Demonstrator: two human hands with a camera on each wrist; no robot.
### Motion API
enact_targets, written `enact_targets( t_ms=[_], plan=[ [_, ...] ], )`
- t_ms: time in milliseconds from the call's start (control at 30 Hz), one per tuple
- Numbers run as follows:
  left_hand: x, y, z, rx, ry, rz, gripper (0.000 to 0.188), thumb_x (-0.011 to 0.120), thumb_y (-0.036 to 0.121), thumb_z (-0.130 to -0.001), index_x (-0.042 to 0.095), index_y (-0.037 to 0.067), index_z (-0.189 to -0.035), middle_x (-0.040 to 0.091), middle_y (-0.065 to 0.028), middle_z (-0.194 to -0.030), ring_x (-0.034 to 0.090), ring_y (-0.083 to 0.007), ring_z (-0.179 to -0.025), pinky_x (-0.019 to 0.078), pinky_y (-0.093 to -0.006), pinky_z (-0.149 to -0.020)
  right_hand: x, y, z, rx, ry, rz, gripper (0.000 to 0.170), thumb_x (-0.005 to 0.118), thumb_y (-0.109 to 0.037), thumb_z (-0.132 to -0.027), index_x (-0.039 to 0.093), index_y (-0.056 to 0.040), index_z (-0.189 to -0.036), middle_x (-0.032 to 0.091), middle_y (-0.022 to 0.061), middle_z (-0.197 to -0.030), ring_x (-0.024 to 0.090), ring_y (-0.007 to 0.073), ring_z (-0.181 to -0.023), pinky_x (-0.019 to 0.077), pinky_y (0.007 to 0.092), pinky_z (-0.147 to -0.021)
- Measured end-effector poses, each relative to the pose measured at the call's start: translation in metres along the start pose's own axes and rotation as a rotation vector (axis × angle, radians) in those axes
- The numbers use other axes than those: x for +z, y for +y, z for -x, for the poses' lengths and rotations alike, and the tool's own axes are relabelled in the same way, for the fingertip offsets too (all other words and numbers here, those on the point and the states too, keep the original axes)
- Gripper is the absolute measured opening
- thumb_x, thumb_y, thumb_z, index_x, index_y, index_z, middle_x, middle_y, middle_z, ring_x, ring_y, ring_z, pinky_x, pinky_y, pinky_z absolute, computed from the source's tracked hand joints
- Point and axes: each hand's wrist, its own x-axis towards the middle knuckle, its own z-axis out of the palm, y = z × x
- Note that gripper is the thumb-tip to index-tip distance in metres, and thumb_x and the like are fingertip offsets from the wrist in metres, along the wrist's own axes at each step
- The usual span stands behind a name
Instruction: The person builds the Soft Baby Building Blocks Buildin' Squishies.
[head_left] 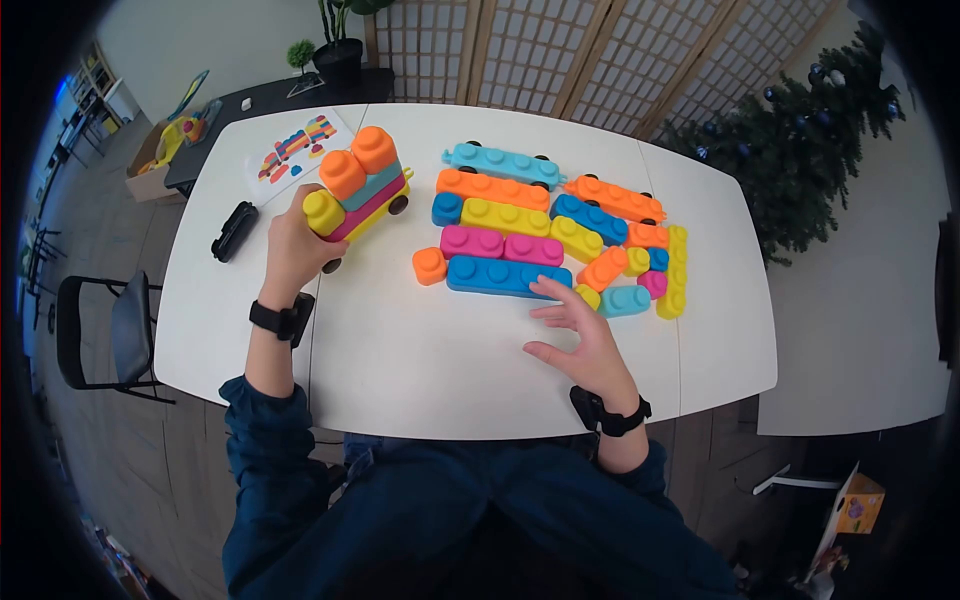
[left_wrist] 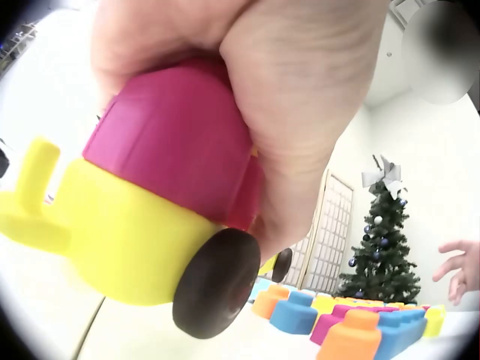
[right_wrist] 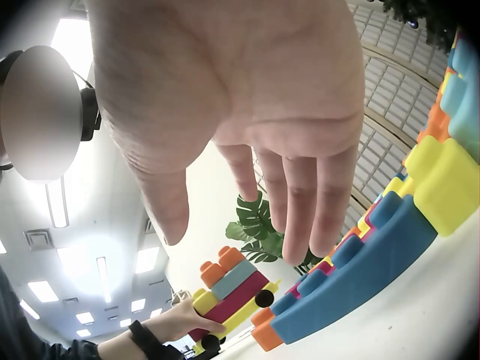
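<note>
My left hand point(head_left: 293, 245) grips the near end of a block car on the left of the table. The car has a yellow wheeled base point(left_wrist: 127, 232), a magenta block point(left_wrist: 176, 139), a light-blue block point(head_left: 372, 186), a yellow block point(head_left: 323, 212) and two orange blocks point(head_left: 343, 174) on top. My right hand point(head_left: 585, 345) hovers with spread fingers by the right end of the long blue block point(head_left: 500, 274), holding nothing. In the right wrist view its fingers hang above the blue block point(right_wrist: 360, 277).
Loose blocks lie in rows at the centre and right, with a light-blue wheeled base point(head_left: 505, 163) and an orange one point(head_left: 615, 199) behind. A printed picture sheet point(head_left: 290, 160) and a black case point(head_left: 235, 231) lie at the left.
</note>
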Motion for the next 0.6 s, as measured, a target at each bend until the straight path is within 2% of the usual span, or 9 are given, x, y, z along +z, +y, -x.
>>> enact_targets(
  t_ms=[67, 133, 467, 600],
  plan=[
    [0.011, -0.004, -0.007, 0.008, -0.034, -0.027, 0.069, 0.087, 0.009, -0.061, 0.057, 0.01, -0.123, 0.075, -0.016, -0.091, 0.074, -0.0359, -0.085, 0.06, -0.0395, -0.076, -0.001, 0.0, 0.001, 0.014, -0.009, 0.016, 0.077, 0.088, -0.015, -0.081, 0.051, -0.0086, -0.148, 0.06, 0.0104, -0.145, 0.068, 0.0242, -0.116, 0.0545, 0.0379, -0.099],
    [0.019, -0.005, -0.008, 0.011, -0.052, -0.037, 0.069, 0.086, 0.01, -0.061, 0.057, 0.01, -0.123, 0.075, -0.0162, -0.091, 0.074, -0.0363, -0.085, 0.0599, -0.04, -0.077, -0.003, 0.001, 0.002, -0.013, -0.017, 0.083, 0.07, 0.087, -0.015, -0.083, 0.055, -0.0085, -0.145, 0.063, 0.0114, -0.14, 0.068, 0.0244, -0.115, 0.0547, 0.0379, -0.099],
    [0.027, -0.003, 0.001, -0.016, -0.111, -0.056, 0.066, 0.088, 0.011, -0.063, 0.057, 0.01, -0.121, 0.075, -0.0164, -0.092, 0.073, -0.0379, -0.085, 0.0597, -0.041, -0.077, -0.016, 0.0, 0.002, -0.033, -0.033, 0.117, 0.065, 0.086, -0.013, -0.083, 0.058, -0.0102, -0.142, 0.065, 0.0113, -0.134, 0.07, 0.0247, -0.11, 0.0556, 0.0363, -0.095],
    [0.027, -0.002, 0.01, -0.014, -0.094, -0.072, 0.067, 0.089, 0.012, -0.063, 0.057, 0.011, -0.122, 0.075, -0.0162, -0.092, 0.073, -0.0381, -0.085, 0.0599, -0.042, -0.077, -0.029, -0.011, -0.003, -0.046, -0.043, 0.161, 0.064, 0.085, -0.01, -0.083, 0.059, -0.0099, -0.141, 0.066, 0.0091, -0.134, 0.069, 0.0222, -0.113, 0.055, 0.035, -0.095]
  ],
)
